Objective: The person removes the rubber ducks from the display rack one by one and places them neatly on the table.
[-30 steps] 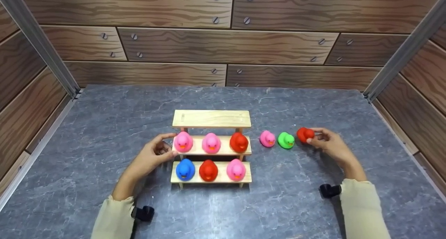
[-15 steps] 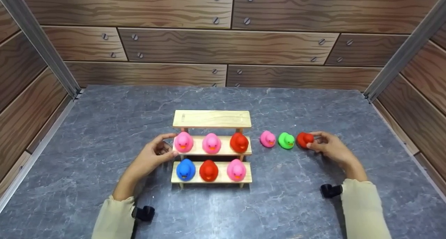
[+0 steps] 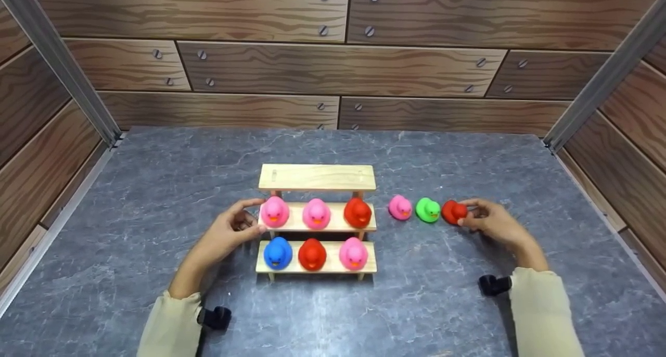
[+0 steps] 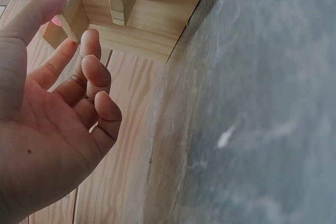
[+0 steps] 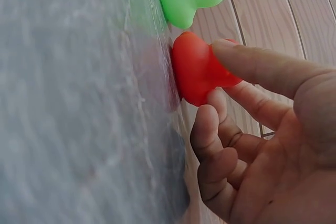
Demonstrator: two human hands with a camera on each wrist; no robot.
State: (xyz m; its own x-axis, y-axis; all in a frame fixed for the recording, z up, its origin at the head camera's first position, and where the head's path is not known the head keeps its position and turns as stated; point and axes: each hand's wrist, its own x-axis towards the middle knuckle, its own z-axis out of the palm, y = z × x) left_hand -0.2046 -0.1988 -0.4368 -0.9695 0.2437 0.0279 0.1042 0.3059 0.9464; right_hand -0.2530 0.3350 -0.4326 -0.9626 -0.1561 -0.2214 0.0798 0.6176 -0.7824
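In the head view a three-tier wooden shelf [image 3: 317, 177] stands on the table. My left hand [image 3: 229, 229] holds the left end of its middle tier, thumb at the front corner and index finger at the back. The left wrist view shows that thumb [image 4: 44, 11] on the board, with the other fingers curled beside it. My right hand [image 3: 491, 221] pinches a red rubber duck [image 3: 454, 212] between thumb and fingers. Its base is right at the tabletop in the right wrist view. Next to it sits a green rubber duck [image 3: 427, 210], then a pink rubber duck [image 3: 400, 207].
On the middle tier are two pink ducks [image 3: 316, 214] and a red duck [image 3: 357, 213]. The bottom tier carries a blue duck [image 3: 278, 253], a red duck [image 3: 312, 254] and a pink duck [image 3: 353, 254]. Wood-patterned walls [image 3: 333, 68] enclose the grey table [image 3: 416, 305].
My right hand has lowered the red duck toward the table and brought it slightly left, close to the green duck. The left hand stays at the shelf.
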